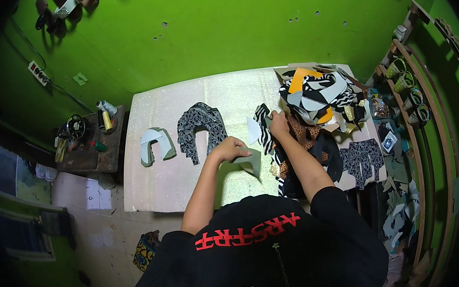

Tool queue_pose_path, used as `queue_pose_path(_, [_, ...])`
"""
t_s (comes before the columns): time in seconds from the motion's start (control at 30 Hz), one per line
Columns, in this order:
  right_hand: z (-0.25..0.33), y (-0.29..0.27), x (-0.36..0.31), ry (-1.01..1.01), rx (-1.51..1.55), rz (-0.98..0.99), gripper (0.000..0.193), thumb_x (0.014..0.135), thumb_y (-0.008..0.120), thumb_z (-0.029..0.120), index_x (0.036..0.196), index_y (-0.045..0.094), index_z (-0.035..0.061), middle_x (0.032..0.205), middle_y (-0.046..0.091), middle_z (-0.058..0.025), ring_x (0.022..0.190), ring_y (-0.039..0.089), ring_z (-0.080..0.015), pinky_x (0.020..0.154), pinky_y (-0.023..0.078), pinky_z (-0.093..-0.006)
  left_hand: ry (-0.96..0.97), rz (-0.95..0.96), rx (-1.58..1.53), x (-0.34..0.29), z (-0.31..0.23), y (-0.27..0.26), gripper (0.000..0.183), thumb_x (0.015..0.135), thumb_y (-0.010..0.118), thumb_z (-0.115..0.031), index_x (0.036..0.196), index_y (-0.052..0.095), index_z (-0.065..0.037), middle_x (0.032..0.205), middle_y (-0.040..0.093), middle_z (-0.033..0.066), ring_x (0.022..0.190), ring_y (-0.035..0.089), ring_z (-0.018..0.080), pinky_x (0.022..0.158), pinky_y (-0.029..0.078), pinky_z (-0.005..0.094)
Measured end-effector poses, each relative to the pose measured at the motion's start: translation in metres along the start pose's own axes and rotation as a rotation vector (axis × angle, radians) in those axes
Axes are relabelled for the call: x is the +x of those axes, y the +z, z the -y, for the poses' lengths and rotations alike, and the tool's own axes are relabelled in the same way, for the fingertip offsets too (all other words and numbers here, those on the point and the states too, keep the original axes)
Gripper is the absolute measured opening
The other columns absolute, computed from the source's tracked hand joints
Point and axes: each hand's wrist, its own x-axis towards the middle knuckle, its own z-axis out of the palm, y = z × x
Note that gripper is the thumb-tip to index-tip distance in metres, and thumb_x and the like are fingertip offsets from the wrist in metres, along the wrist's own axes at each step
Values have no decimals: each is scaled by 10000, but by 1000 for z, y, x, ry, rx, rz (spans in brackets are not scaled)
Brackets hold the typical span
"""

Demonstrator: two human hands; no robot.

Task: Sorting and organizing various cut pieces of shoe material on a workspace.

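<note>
My left hand (231,149) pinches a grey-green cut piece of sheet material (251,161) above the table's middle. Its pointed lower corner hangs toward me. Farther right, my right hand (279,124) has its fingers closed at the edge of a black-and-white zebra-striped piece (263,131); part of the grip is hidden. A small white piece (252,130) lies just left of the stripes. Left of my left hand lies a stack of dark patterned, arch-shaped pieces (201,121). Beyond it, at the far left, is a smaller stack of pale grey curved pieces (148,142).
A large heap of mixed offcuts (323,97) covers the table's back right. Leopard-print scraps (301,133) and black ones lie beside my right forearm. Dark patterned pieces (362,160) sit at the right edge. A side table (99,157) with thread spools stands left; a wooden rack (424,105) holds footwear at right.
</note>
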Motion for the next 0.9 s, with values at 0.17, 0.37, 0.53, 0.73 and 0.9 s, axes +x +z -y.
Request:
queue_pose_path(0.17, [4, 3, -12, -184, -7, -227, 89, 748, 523, 76, 827, 564, 81, 988, 468, -150, 886, 509, -334, 742, 449, -416, 208, -276, -147, -21, -7, -6, 212, 740, 688, -204, 790, 648, -2, 623, 583, 35, 531, 496, 76, 480, 397, 228])
queue_pose_path(0.37, [22, -5, -30, -486, 23, -375, 76, 667, 551, 33, 727, 562, 79, 785, 576, -73, 818, 523, -259, 724, 406, -366, 145, -467, -294, -26, 1, -14, 185, 799, 624, -164, 903, 605, -11, 777, 619, 27, 656, 533, 66, 584, 420, 207])
queue_pose_path(0.53, [36, -16, -40, -572, 332, -406, 128, 696, 521, -9, 778, 602, 46, 770, 555, -103, 781, 550, -278, 729, 431, -363, 252, -505, -526, -33, 17, -19, 169, 842, 552, -97, 983, 556, -4, 806, 631, 41, 670, 558, 71, 598, 440, 214])
queue_pose_path(0.73, [72, -6, -53, -418, 582, -443, 202, 712, 496, -61, 869, 600, 13, 871, 552, -124, 809, 565, -269, 748, 438, -326, 350, -460, -671, -63, 37, -45, 156, 858, 523, -95, 994, 493, -24, 853, 635, 66, 697, 603, 117, 631, 471, 238])
queue_pose_path(0.9, [116, 41, -67, -242, 1080, -215, 171, 751, 477, -1, 882, 586, -4, 820, 576, -84, 786, 562, -177, 718, 430, -263, 335, -467, -737, -107, 57, -86, 145, 873, 469, -65, 1006, 443, -11, 940, 624, 133, 766, 630, 184, 672, 497, 272])
